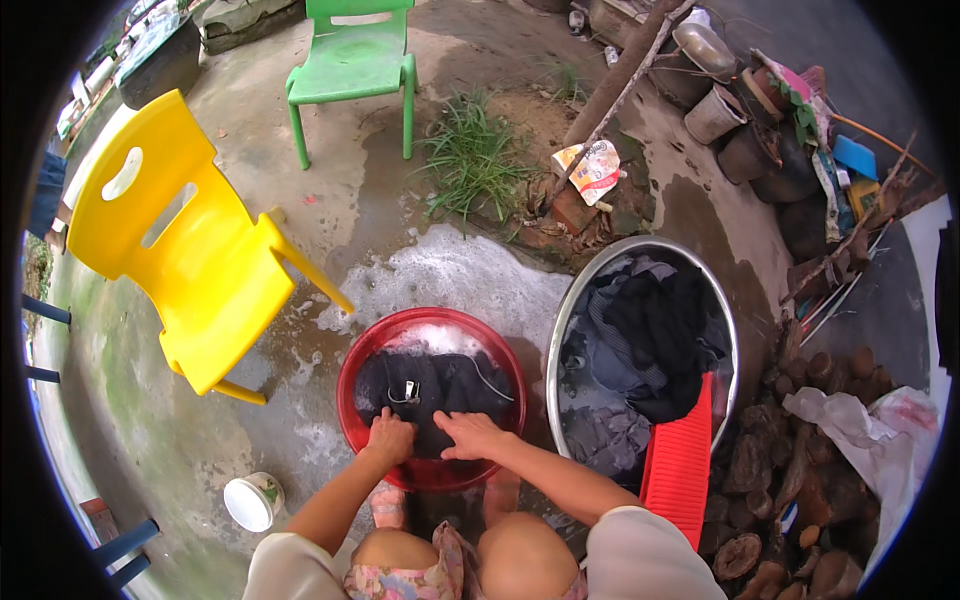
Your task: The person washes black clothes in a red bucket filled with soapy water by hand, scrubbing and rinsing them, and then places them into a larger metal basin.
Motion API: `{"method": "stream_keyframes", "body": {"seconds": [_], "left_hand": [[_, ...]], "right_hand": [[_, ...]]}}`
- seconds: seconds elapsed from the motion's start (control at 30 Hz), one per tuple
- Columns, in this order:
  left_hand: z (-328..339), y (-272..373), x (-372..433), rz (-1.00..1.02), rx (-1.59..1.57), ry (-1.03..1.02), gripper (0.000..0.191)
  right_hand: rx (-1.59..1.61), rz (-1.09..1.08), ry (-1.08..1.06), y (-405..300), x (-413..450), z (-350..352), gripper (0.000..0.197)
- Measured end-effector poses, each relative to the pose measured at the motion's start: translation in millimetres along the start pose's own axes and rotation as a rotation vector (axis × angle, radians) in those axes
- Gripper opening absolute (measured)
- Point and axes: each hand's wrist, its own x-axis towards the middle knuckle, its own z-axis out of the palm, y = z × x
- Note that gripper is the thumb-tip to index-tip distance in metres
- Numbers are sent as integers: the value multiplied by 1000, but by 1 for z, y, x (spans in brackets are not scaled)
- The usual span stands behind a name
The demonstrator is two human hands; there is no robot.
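A red plastic basin [431, 480] stands on the wet ground before me, holding a dark wet garment [450, 382] with a pale drawstring and a small white tag or clip [411, 390]. White suds [435, 339] lie along the basin's far inner side. My left hand [391, 436] presses on the near left part of the garment; its fingertips point down into the cloth, and whether they pinch it is unclear. To its right, my right hand [471, 435] rests flat on the same cloth with fingers apart. The garment's underside is hidden.
Right of the basin, a large metal tub [555, 375] holds dark wet clothes [637, 337] and a red ribbed washboard [679, 457]. A yellow chair [217, 292], a green chair [349, 71] and a white-lidded bucket [251, 504] stand around. Foam [450, 262] covers the ground beyond; firewood [757, 457] lies right.
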Motion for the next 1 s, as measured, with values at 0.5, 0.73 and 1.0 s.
{"method": "stream_keyframes", "body": {"seconds": [0.5, 0.73, 1.0], "left_hand": [[-69, -41, 105, -476, -594, -44, 79], [-61, -41, 84, -338, -758, 192, 43], [-93, 9, -33, -154, -1265, 594, 24]], "right_hand": [[585, 603, -92, 91, 83, -39, 83], [494, 413, -143, 108, 80, -16, 64], [744, 268, 198, 10, 3, -76, 34]]}}
